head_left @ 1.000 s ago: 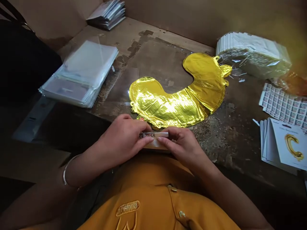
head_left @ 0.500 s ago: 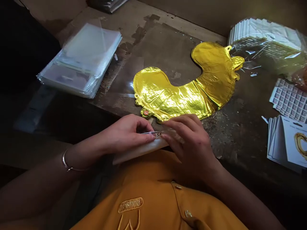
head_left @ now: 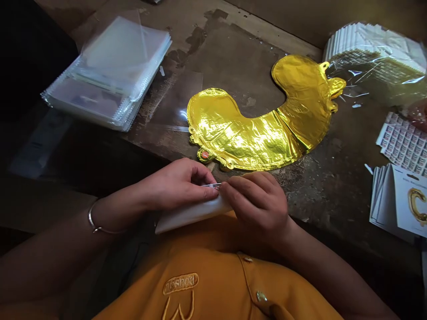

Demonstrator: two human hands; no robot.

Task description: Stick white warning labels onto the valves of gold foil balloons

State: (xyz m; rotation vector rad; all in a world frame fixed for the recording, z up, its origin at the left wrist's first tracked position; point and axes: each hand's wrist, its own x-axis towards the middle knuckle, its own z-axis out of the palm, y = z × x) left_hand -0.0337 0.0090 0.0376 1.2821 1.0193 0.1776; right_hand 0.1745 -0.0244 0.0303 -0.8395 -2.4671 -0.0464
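Observation:
Close to my body, a whitish, glossy packet [head_left: 193, 215] with small dark print along its upper edge is held between both hands. My left hand [head_left: 176, 186] pinches that edge between thumb and fingers. My right hand [head_left: 256, 200] has its fingers drawn together at the packet's right end, covering it. Just beyond the hands lies a flat gold foil balloon [head_left: 247, 138], curved like a letter C, with small tabs and a reddish spot near its left end. Neither hand touches the balloon.
A stack of clear plastic bags [head_left: 113, 75] lies on the worn table [head_left: 230, 58] at left, with a single clear bag [head_left: 182, 98] nearby. On the right are wrapped white cards [head_left: 376, 44], sticker sheets [head_left: 403, 144] and folded cards [head_left: 405, 198] picturing a gold C.
My right hand has shifted slightly left along the packet, and its fingers have curled in closer to my left thumb, hiding more of the print. The view has moved a little.

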